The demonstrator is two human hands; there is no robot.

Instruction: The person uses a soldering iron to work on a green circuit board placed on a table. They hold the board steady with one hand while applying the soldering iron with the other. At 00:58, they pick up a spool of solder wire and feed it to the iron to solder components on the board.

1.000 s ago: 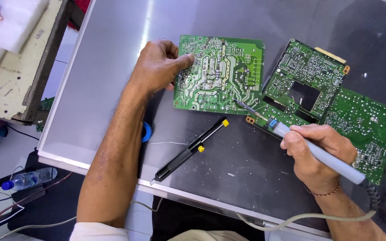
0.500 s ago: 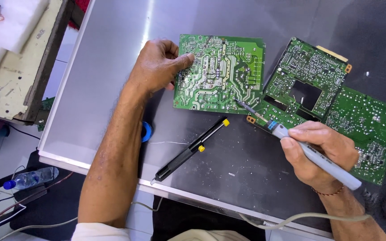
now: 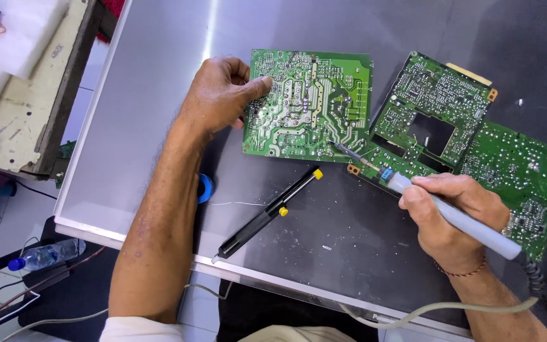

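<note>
A: Where is the board?

B: The green board (image 3: 311, 104) lies flat, solder side up, on the grey table (image 3: 159, 126), just left of a bigger board (image 3: 463, 126) with a square cut-out.

A: And the left hand?

B: The left hand (image 3: 223, 95) rests on the board's left edge. Its fingers (image 3: 257, 85) are curled loosely, tips pressing down on the top face near the upper left corner; the thumb side is hidden, so I can't tell whether it pinches the edge or only pins it.

A: The right hand?

B: The right hand (image 3: 451, 212) is closed around a grey soldering iron (image 3: 457, 218), held like a pen. The iron's tip reaches up and left to the board's lower right corner, touching or nearly so; the fingers sit well back from the board, over the lower edge of the bigger one.

A: Anything else close by?

B: A black desoldering pump (image 3: 267, 215) with yellow knobs lies slantwise below the board, between the arms. A blue solder spool (image 3: 205, 188) peeks out beside the left forearm.
</note>
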